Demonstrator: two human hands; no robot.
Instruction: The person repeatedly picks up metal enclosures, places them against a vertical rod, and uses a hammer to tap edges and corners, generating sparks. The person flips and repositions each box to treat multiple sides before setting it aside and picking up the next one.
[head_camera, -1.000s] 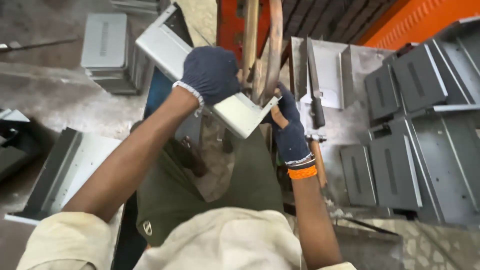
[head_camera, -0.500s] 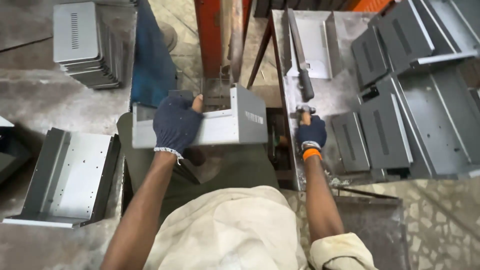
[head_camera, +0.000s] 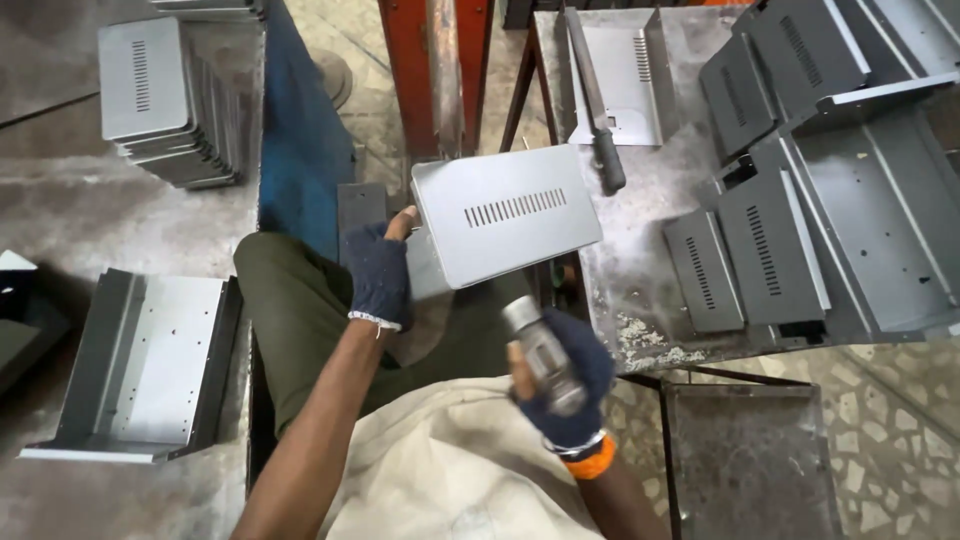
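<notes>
the gloved left hand (head_camera: 378, 272) grips the left edge of a grey slotted metal cover (head_camera: 503, 213); the gloved right hand (head_camera: 560, 385) is closed around a hammer handle (head_camera: 540, 350) just below it, off the surface's (head_camera: 640, 290) left edge.

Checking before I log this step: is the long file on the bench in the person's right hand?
No, the right hand grips a hammer handle, while the file lies untouched on the bench.

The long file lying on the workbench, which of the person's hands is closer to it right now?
Left. The left hand grips the near-left edge of the slotted grey metal cover, whose far corner reaches close to the file. The right hand holds a metal-headed tool lower down, farther from it.
</notes>
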